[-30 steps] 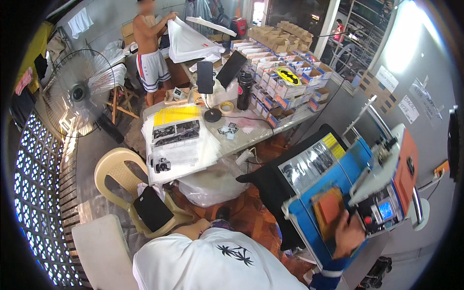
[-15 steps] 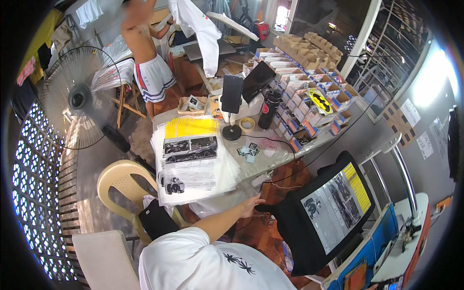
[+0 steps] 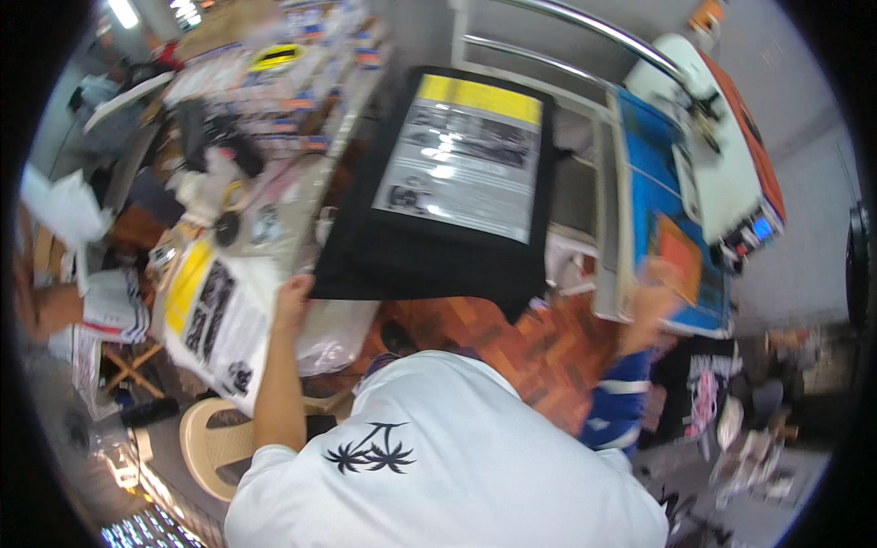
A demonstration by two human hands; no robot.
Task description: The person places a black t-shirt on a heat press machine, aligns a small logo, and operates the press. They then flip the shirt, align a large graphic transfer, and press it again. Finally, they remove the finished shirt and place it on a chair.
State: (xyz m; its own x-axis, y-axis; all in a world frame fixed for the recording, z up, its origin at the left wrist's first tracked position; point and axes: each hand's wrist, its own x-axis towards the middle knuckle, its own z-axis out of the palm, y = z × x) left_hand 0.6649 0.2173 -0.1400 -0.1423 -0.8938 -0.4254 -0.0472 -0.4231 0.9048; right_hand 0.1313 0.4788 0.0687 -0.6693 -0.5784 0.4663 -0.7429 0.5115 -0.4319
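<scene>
Left hand [image 3: 294, 297] pinches black cloth [image 3: 420, 265], printed sheet [image 3: 466, 160] already laid on, still unpeeled; right hand [image 3: 654, 290] (blurred, grip unclear) by orange pad [image 3: 681, 247].

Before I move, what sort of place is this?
Probably a garment-printing workshop: an apparent heat press, black cloth bearing a printed sheet, and a pile of similar sheets.

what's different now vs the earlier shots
The left hand, out of sight a second ago, now holds the black cloth by a corner. The view has swung right. The printed sheet still lies on the cloth; the blurred right hand is at the orange pad, as at first.
</scene>
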